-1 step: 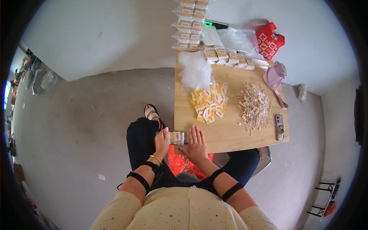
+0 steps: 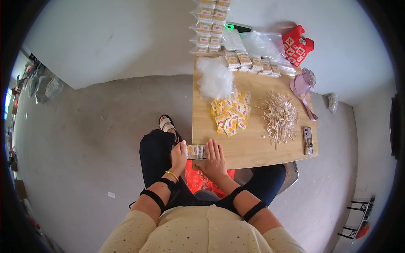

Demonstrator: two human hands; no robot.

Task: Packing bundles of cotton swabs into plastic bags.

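A small flat pack of cotton swabs [image 2: 195,152] with a yellow and white label card lies between my hands at the table's near left corner. My left hand [image 2: 178,157] is closed on the pack's left end, its thumb pointing forward. Against the right end rests my right hand [image 2: 215,160], palm down with fingers stretched out and close together. Beyond them lies a heap of yellow and white label cards [image 2: 230,113]. To its right is a pile of loose cotton swabs [image 2: 280,116].
Clear plastic bags [image 2: 214,78] lie at the table's far left. Behind the cards stand filled swab packs [image 2: 256,64]. A lilac bottle [image 2: 302,82] and a phone [image 2: 308,140] sit on the right. Under the near edge is a red plastic bag [image 2: 198,177].
My right hand has shifted slightly to the left, and less of the pack shows between my hands. My left hand stays in place.
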